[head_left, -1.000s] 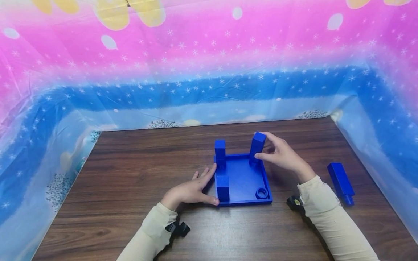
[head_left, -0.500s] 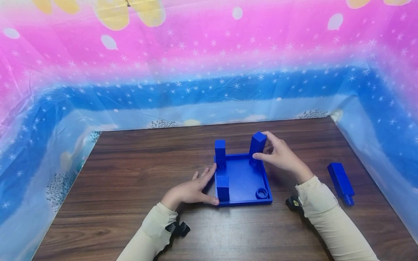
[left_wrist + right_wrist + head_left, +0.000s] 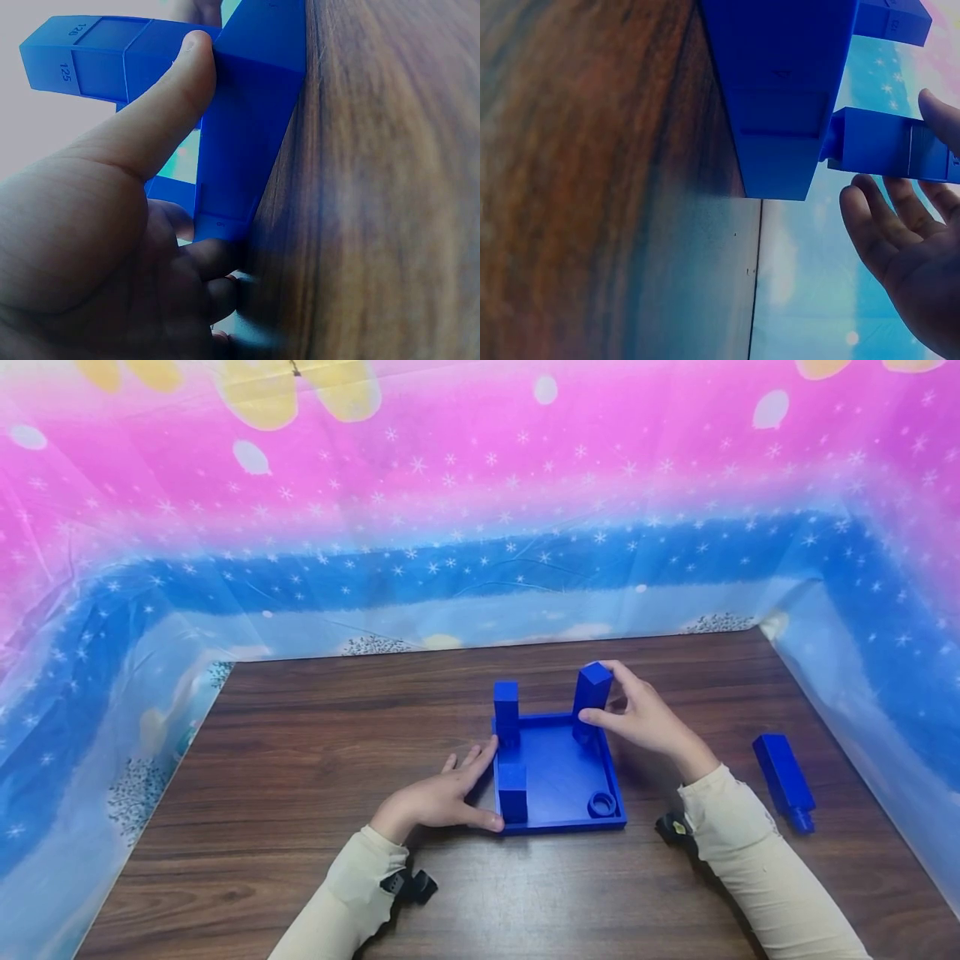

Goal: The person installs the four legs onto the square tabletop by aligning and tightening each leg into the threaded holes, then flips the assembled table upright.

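Partial assembly of a blue tray (image 3: pixel 562 777), set on a wooden table (image 3: pixel 300 718), with upright posts at three of its four corners. The near-left post (image 3: pixel 513 795) stands square with the tray's edges and appears fully seated; the far-left post (image 3: pixel 506 703) is likewise upright and aligned, though its foot is too small to show whether the joint is tight. At the far-right corner, the far-right post (image 3: pixel 591 687) stands turned out of line with the edges, its narrow neck partly exposed in the right wrist view — by inference, this joint is the step in hand and is not yet finished. The right hand (image 3: pixel 651 720) pinches this post lightly between thumb and fingers, the lower fingers loose and clear of it. The left hand (image 3: pixel 431 797) is spread and grasps nothing, its extended fingers against the tray's left edge and its thumb at the near-left corner, apparently as a brace. The near-right corner carries only a bare ring socket (image 3: pixel 602 805). A loose post (image 3: pixel 782 772) lies on its side near the table's right edge, narrow end towards the near edge — judged to be the one piece left to fit.
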The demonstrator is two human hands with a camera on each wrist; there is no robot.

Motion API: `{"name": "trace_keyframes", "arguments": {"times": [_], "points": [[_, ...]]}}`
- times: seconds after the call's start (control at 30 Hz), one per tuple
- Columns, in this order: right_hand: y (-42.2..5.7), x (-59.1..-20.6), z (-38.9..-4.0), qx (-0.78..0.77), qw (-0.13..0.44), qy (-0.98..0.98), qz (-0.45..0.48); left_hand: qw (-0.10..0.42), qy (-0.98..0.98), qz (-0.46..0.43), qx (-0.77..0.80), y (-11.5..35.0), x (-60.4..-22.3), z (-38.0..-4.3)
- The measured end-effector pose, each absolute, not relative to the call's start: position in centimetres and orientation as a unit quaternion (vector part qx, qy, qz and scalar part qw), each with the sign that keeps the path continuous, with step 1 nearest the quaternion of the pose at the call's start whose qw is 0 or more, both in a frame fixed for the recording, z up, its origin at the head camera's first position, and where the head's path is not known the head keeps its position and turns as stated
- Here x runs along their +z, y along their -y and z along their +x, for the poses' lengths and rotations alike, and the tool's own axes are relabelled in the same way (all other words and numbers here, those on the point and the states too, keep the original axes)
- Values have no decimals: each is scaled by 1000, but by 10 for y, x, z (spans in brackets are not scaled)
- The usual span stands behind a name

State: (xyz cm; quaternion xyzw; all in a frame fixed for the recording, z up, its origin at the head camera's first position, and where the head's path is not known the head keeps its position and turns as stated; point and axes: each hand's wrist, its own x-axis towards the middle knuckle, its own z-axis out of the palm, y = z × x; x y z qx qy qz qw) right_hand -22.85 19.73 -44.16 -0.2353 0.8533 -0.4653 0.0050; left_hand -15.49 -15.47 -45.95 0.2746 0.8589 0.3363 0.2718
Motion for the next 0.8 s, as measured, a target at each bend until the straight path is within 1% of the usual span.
{"name": "trace_keyframes", "arguments": {"times": [0.33, 0.8], "points": [[-196, -440, -228, -512, 33, -825, -237, 274, -864, 265, 329, 153, -458, -155], [-196, -441, -228, -514, 18, -814, -269, 277, -865, 261, 328, 152, -456, -154]]}}
